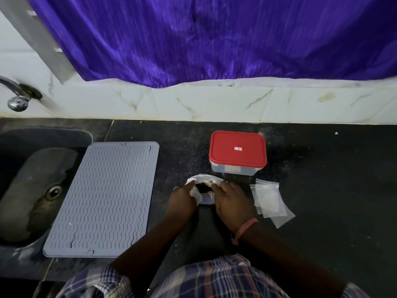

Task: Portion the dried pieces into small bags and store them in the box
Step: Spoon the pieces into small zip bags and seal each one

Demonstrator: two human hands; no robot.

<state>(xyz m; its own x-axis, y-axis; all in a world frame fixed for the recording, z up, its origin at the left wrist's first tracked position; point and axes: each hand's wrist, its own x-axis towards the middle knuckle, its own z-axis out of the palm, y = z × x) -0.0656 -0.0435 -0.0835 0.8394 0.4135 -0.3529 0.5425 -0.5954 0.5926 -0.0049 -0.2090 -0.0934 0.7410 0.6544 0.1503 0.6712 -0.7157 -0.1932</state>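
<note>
Plaid shirt fabric [214, 278] fills the bottom edge, and both forearms reach forward from it over the dark countertop [333, 168]. On the right wrist sits a pinkish thread band [247, 227]. Beyond it, the right hand [228, 201] and the left hand [182, 200] meet at a clear plastic bag [204, 183] lying on the counter; each hand has its fingers curled onto one side of the bag's rim, pinching the plastic and holding the mouth apart. Dark brown dried pieces [204, 186] show inside the opening, though blur hides their shape. Just right of the right hand lie small empty zip bags [269, 200], overlapping in a loose pile; at least 3 can be made out. To the left, a grey ribbed drying mat [103, 198] lies flat between the hands and the steel sink [32, 190]. Just behind the held bag stands the box [237, 168], clear-walled, with its red lid [237, 148] on. Farther back run a pale marble-patterned wall strip [214, 102], a tap [17, 95] at far left, and a purple curtain [214, 35] hanging above
</note>
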